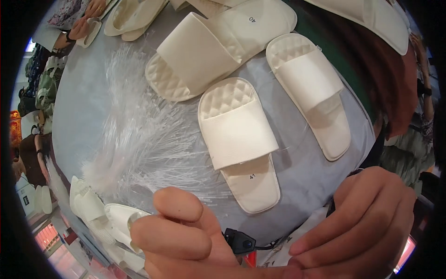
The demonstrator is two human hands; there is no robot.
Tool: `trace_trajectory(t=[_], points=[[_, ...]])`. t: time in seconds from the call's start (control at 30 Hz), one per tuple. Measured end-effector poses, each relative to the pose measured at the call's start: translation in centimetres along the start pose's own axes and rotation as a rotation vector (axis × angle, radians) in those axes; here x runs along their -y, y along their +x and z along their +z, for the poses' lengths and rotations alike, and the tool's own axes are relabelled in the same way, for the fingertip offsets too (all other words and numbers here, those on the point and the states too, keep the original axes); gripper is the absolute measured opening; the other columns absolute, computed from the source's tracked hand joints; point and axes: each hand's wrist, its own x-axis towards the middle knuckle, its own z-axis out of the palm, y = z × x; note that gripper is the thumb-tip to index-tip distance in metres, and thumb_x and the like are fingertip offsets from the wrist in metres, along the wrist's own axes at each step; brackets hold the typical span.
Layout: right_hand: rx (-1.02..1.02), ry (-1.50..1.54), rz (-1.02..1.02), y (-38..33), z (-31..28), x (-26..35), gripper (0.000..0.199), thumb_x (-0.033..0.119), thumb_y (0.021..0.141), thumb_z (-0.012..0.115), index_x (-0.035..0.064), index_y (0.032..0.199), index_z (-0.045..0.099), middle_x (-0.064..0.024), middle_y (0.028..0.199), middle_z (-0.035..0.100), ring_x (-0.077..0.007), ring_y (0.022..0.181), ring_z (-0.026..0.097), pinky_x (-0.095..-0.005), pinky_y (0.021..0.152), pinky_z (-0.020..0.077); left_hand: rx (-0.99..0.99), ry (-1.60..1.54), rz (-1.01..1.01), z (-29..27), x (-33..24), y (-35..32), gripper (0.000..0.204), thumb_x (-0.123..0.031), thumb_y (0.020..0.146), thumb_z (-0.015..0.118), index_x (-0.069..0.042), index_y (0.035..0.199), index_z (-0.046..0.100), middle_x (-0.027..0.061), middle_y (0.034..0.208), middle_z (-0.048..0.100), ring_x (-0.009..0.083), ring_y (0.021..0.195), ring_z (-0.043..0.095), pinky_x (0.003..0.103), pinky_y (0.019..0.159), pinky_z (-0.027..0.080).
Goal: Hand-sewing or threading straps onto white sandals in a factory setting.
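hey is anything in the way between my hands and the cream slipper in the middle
Some ends of the clear strands lie between your left hand and that cream slide slipper; nothing visible stands between it and your right hand.

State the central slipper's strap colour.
The strap is creamy white, showing best in the head view.

The light is bright, the edges warped.

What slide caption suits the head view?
Left hand and right hand near cream slippers and loose clear strands on a pale grey table.
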Motion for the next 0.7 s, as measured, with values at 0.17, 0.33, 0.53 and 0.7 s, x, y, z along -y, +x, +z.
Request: trace_trajectory(t=[0.17,0.33,0.53,0.7], points=[[-0.086,0.071,0.098,-0.5,0.1,-1.4,0.008,0.006,0.082,0.081,0.0030,0.077,0.076,-0.0042,0.074,0.074,-0.0193,0.058,0.068,-0.0211,0.050,0.0579,0.130,-0.021,-0.086,-1.5,-0.2,0.1,0.028,-0.041,0.084,0.080,-0.042,0.112,0.078,-0.0282,0.107,0.073,0.0064,0.107,0.040,0.034,0.081,0.033],[-0.149,0.195,0.130,-1.0,0.9,-1.3,0.006,0.003,0.083,0.080,0.0033,0.082,0.075,-0.0053,0.079,0.073,-0.0200,0.065,0.069,-0.0219,0.055,0.0588,-0.235,0.199,-0.320,3.3,-4.8,-0.2,0.028,-0.038,0.084,0.081,-0.041,0.111,0.077,-0.0276,0.108,0.072,0.0032,0.117,0.042,0.034,0.102,0.036],[-0.209,0.362,0.174,-1.4,1.1,-1.9,0.008,-0.001,0.084,0.079,0.0036,0.087,0.073,-0.0066,0.085,0.072,-0.0208,0.073,0.069,-0.0228,0.062,0.0600,-0.668,-2.007,-0.276,4.4,-6.0,1.5,0.013,-0.036,0.085,0.080,-0.037,0.096,0.073,-0.0261,0.107,0.068,0.0004,0.128,0.042,0.031,0.124,0.027],[-0.229,0.511,0.200,-1.2,1.6,-2.7,0.012,-0.004,0.085,0.077,0.0039,0.092,0.071,-0.0077,0.090,0.071,-0.0215,0.080,0.070,-0.0235,0.068,0.0609,0.249,-4.316,0.322,6.5,-3.8,3.0,0.011,-0.041,0.092,0.074,-0.033,0.089,0.068,-0.0236,0.101,0.062,0.0004,0.125,0.044,0.030,0.123,0.030]])
